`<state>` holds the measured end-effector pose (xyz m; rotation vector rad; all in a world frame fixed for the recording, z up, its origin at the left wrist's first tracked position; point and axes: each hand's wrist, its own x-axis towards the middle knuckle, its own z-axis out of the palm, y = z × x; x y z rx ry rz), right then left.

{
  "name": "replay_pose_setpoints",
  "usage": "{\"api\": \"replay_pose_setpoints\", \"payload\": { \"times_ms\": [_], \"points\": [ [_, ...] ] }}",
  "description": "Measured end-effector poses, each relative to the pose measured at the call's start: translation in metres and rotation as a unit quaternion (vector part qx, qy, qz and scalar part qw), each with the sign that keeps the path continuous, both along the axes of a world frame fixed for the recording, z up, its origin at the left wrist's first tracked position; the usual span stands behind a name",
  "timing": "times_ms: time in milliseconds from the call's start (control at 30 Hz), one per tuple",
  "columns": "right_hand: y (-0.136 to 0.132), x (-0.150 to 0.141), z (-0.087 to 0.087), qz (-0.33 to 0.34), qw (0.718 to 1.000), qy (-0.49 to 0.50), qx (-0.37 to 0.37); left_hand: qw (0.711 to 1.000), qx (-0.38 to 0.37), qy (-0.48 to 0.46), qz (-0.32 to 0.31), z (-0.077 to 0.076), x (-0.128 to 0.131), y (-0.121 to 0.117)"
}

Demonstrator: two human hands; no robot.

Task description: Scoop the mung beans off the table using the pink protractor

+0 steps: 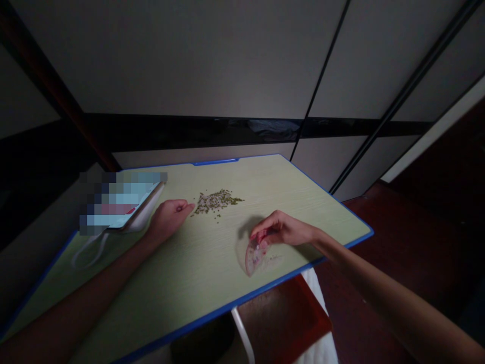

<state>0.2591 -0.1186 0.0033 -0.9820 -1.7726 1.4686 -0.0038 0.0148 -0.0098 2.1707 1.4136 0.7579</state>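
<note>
A loose pile of small green beans, like mung beans, is spread over the middle of a pale folding table. My left hand rests at the pile's left edge, its fingers curled closed and the thumb towards the beans. Whatever those fingers may hold is hidden. To the right and nearer to me, my right hand grips a small clear plastic dish by its upper rim. The dish is tilted, with its lower edge at or just above the tabletop; I cannot tell if they touch. Its contents are unclear.
A partly blurred flat package or book lies at the table's left, with a white strap hanging from it. Below the table's blue front edge is a red stool or box. Pale cabinet doors stand behind the table.
</note>
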Motion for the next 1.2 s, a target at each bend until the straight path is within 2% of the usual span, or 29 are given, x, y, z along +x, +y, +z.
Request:
{"api": "replay_pose_setpoints", "payload": {
  "times_ms": [233,400,533,700,1000,1200],
  "points": [
    [-0.018,0.016,0.0,-0.021,0.999,-0.018,-0.021,1.0,-0.004,0.005,0.007,0.003,0.002,-0.001],
    [-0.022,0.02,-0.01,-0.149,0.989,0.012,-0.006,1.0,-0.007,0.008,0.007,0.003,0.003,-0.002],
    [-0.028,0.019,-0.015,-0.211,0.976,-0.043,0.032,1.0,-0.007,0.017,0.009,0.005,0.003,-0.003],
    [-0.043,0.015,-0.013,-0.204,0.97,-0.107,0.076,1.0,-0.007,0.023,0.007,0.008,0.003,-0.005],
    [-0.056,0.012,-0.005,-0.169,0.979,-0.102,0.042,1.0,-0.019,0.018,0.007,0.011,0.005,-0.009],
    [-0.057,0.015,-0.007,-0.157,0.985,-0.066,0.027,1.0,-0.024,0.015,0.012,0.012,0.006,-0.008]
  ]
}}
